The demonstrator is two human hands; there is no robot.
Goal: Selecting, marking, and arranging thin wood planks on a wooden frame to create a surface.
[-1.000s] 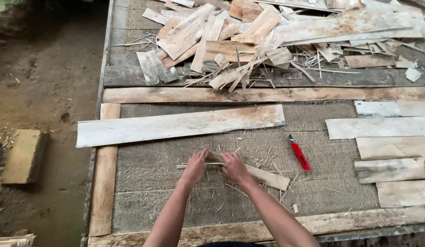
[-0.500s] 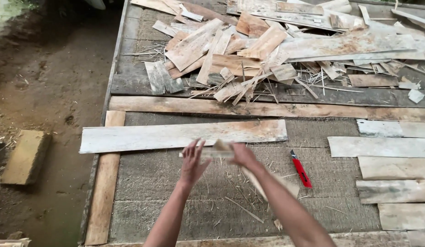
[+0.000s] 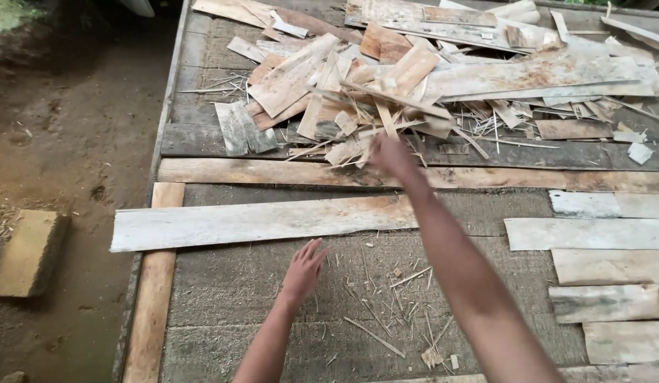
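Note:
My right hand (image 3: 390, 154) is stretched far forward, at the near edge of a heap of broken wood scraps (image 3: 414, 78). It is blurred, so I cannot tell whether it grips anything. My left hand (image 3: 304, 267) hovers low over the grey mat (image 3: 223, 298) with its fingers apart and nothing in it. A long pale board (image 3: 265, 221) lies crosswise just beyond the left hand. Thin splinters (image 3: 393, 298) are scattered on the mat between my arms.
A long wooden slat (image 3: 272, 172) runs across behind the pale board, and another slat (image 3: 151, 305) borders the mat on the left. Several pale veneer strips (image 3: 606, 234) are stacked at the right. A brick-like block (image 3: 28, 252) lies on the dirt floor at left.
Both hands lifted a short wood piece off the mat. The right hand then swung forward to the scrap heap, while the left hand let go and dropped back over the mat.

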